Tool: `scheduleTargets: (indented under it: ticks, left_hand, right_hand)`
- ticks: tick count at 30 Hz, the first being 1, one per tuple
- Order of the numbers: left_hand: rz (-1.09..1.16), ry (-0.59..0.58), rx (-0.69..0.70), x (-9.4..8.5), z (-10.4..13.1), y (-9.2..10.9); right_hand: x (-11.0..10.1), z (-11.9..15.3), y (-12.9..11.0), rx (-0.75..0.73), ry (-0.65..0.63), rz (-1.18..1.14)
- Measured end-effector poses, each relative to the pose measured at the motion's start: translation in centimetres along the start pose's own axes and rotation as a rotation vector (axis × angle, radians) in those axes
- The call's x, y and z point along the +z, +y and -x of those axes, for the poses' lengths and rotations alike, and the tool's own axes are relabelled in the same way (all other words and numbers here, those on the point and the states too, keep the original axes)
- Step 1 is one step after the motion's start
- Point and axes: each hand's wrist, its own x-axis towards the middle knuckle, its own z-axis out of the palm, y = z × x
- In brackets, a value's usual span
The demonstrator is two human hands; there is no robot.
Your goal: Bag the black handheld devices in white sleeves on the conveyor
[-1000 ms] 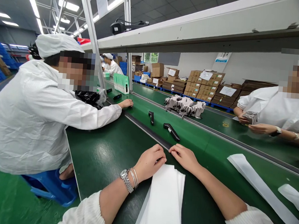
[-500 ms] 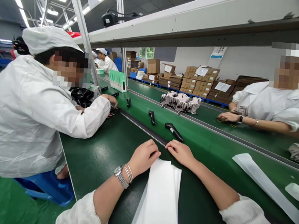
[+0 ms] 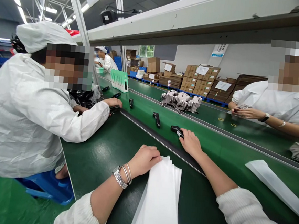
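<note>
My right hand [image 3: 191,143] reaches over the green conveyor belt, its fingers closed round the near end of a black angled handheld device [image 3: 175,129]. The covered part of that device is hidden under my fingers. My left hand [image 3: 145,160] is closed at the top edge of a stack of long white sleeves [image 3: 162,199], thumb and fingers pinched at its upper left corner. The sleeves lie fanned on the dark green table in front of me. Another black angled device [image 3: 156,119] lies farther up the belt.
At left a co-worker in white [image 3: 35,110] leans over the table, one hand at the belt edge. More black devices [image 3: 131,103] and a green-white rack [image 3: 119,80] stand beyond. Loose white sleeves [image 3: 275,187] lie right. Bundled cables [image 3: 180,101] and another person [image 3: 279,105] are across the belt.
My right hand has moved forward from the table edge and taken hold of the nearest black device. The devices and loose sleeve have shifted right along the belt. My left hand stays at the stack.
</note>
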Motion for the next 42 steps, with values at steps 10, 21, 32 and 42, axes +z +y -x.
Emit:
scheduleTargets:
  ticks: [10, 21, 32, 42]
  left_hand:
    - [-0.046, 0.093, 0.005, -0.2, -0.2, 0.5]
    - [0.315, 0.337, 0.015, -0.7, -0.2, 1.3]
    - [0.395, 0.467, -0.206, -0.7, -0.2, 0.7]
    - [0.096, 0.077, -0.131, -0.3, -0.2, 0.1]
  right_hand:
    - [-2.6, 0.2, -3.7, 0.227, -0.087, -1.341]
    - [-3.5, 3.7, -9.5, 0.04, -0.354, -1.359]
    - [-4.9, 5.1, -11.3, 0.17, -0.509, -1.524]
    - [-4.5, -1.9, -1.0, 0.044, 0.147, -0.077]
